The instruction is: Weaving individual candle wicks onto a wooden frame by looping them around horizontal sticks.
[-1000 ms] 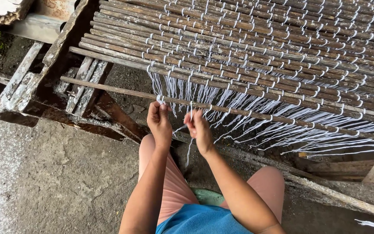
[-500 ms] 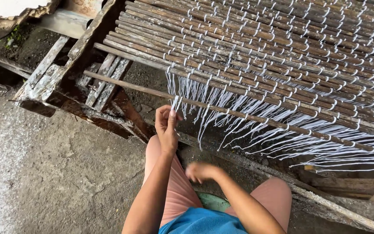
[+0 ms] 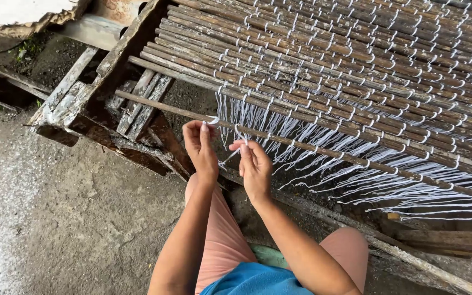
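Both hands pinch a white string: the left hand (image 3: 200,146) clamps one end against the thin stick (image 3: 312,148) just beyond its fingertips, the right hand (image 3: 255,166) grips the other end. The string (image 3: 226,158) looks light, limp and soft, best held near its ends.

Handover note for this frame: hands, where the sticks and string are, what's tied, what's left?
Left hand: pinching white string at the loose stick.
Right hand: pinching string just below that stick.
Mat: many sticks already tied in rows on the wooden frame.
Loose stick lies apart from the mat's edge, untied strings hanging across it.
Left: the ties along this stick.
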